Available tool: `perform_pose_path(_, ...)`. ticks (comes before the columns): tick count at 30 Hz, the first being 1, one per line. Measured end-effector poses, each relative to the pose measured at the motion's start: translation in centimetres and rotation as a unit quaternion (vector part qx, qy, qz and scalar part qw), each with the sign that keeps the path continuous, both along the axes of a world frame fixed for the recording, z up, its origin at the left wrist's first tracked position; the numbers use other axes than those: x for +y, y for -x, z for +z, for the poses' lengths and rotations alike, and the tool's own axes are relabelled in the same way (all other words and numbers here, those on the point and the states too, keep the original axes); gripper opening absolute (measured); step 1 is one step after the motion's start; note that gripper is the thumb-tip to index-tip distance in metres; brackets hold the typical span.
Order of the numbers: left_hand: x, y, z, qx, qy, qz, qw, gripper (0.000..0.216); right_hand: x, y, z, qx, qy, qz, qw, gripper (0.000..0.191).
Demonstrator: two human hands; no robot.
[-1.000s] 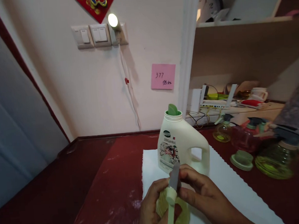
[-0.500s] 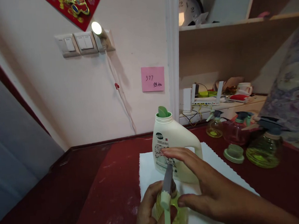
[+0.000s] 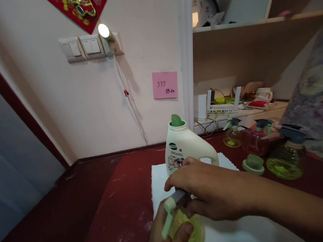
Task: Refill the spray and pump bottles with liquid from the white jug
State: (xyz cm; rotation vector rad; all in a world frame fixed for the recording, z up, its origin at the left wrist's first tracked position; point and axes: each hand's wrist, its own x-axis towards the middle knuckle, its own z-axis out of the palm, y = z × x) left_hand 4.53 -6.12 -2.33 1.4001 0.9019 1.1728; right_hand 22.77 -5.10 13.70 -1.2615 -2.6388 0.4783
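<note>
My left hand (image 3: 169, 236) wraps round the body of a yellow-green spray bottle (image 3: 192, 229) at the bottom middle of the view. My right hand (image 3: 208, 193) is closed over the bottle's grey spray head (image 3: 178, 196); its pale green trigger (image 3: 167, 217) sticks out to the lower left. Just behind stands a cream detergent jug (image 3: 184, 145) with a green spout, open at the top. Both stand on a white cloth (image 3: 157, 180) on the dark red table (image 3: 119, 197).
A round green cap (image 3: 253, 164) lies right of the jug. Three more spray bottles (image 3: 285, 156) stand at the right, by a flowered sleeve (image 3: 315, 99). Behind are a shelf with a router and cups (image 3: 232, 106), a pink note (image 3: 165, 84) and wall switches (image 3: 87, 47).
My right hand has dropped from hovering open above the bottle to closing on the spray head. The trigger has swung from pointing down to pointing lower left.
</note>
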Motion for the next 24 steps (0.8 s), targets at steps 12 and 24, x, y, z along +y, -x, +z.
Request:
perform_pose_path(12,0.0,-0.4,-2.4,-0.064,-0.012,0.045,0.997,0.054,-0.9,2.3,-1.4,-0.032,0.003,-0.148,0.988,0.098)
perform_pose_path(24,0.0,-0.3,-2.2,-0.066,-0.026,0.001,0.997,0.046,-2.3,-1.5,0.7,0.080,-0.162,-0.052,0.982,0.034)
